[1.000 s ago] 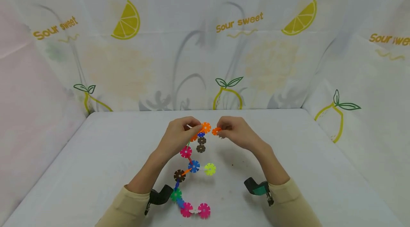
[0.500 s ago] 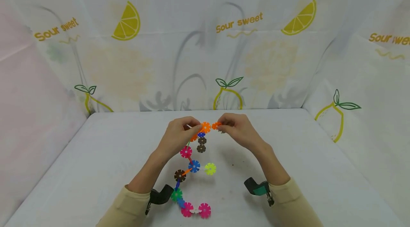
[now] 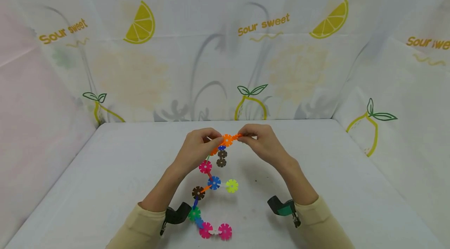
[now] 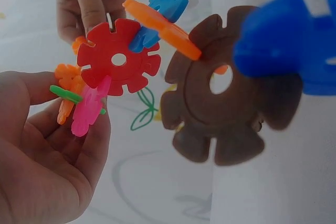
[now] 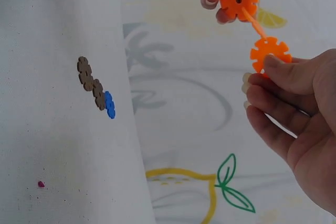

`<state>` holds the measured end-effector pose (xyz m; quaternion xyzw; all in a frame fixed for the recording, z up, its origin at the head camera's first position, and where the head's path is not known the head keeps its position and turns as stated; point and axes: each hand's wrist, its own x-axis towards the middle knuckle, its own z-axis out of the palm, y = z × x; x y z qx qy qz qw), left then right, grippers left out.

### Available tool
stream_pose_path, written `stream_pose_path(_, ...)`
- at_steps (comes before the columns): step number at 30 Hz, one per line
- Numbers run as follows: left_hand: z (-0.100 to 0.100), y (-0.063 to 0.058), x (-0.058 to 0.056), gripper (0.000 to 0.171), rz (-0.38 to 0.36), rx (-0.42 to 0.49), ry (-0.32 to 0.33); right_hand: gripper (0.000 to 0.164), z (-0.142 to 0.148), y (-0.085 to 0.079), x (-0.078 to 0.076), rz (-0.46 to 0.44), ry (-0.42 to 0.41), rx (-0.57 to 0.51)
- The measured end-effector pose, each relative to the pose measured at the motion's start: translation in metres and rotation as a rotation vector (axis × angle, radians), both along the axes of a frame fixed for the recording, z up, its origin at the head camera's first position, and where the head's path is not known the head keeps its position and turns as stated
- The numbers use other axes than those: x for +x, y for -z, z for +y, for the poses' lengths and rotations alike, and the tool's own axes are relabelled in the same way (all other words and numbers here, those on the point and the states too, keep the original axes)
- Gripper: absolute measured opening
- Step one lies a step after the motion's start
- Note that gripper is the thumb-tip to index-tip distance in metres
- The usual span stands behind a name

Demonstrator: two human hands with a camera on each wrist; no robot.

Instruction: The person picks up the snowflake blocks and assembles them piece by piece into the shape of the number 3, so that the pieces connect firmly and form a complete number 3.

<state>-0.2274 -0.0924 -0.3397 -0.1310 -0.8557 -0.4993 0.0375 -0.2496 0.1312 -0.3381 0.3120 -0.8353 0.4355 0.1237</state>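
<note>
Multicoloured chain of notched plastic discs (image 3: 212, 180), pink end nearest you, runs away to your left hand (image 3: 198, 147): thumb and fingers pinching orange section. Your right hand (image 3: 261, 143), just beside, pinches notched orange plastic disc (image 5: 265, 48) at chain's far end. Lemon-print white cloth (image 3: 186, 57) behind.

The red notched disc (image 4: 105, 59) and brown notched disc (image 4: 194, 100) looked smooth, semi-matt plastic — the printed backdrop (image 3: 214, 61) seemed matt cloth, faintly creased.

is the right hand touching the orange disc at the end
Touching: the right wrist view shows the right hand pinching the orange disc, thumb on its face.
</note>
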Motion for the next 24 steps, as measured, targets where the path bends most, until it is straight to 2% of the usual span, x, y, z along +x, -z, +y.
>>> stream_pose_path(8, 0.0002, -0.0013, -0.0008, 0.014, -0.021, -0.009, 0.002, 0.009, -0.0011, -0.0023, 0.0002, 0.112, -0.009, 0.016)
stream_pose_path(16, -0.0025, -0.0029, 0.0007, 0.015, 0.005, 0.01, 0.005, 0.005, 0.0008, -0.0018, 0.0009, 0.117, 0.02, 0.019)
stream_pose_path(24, -0.0034, -0.003, 0.001, 0.015, 0.021, 0.032, -0.002, 0.005, -0.0019, 0.0007, 0.0016, 0.135, -0.003, 0.026)
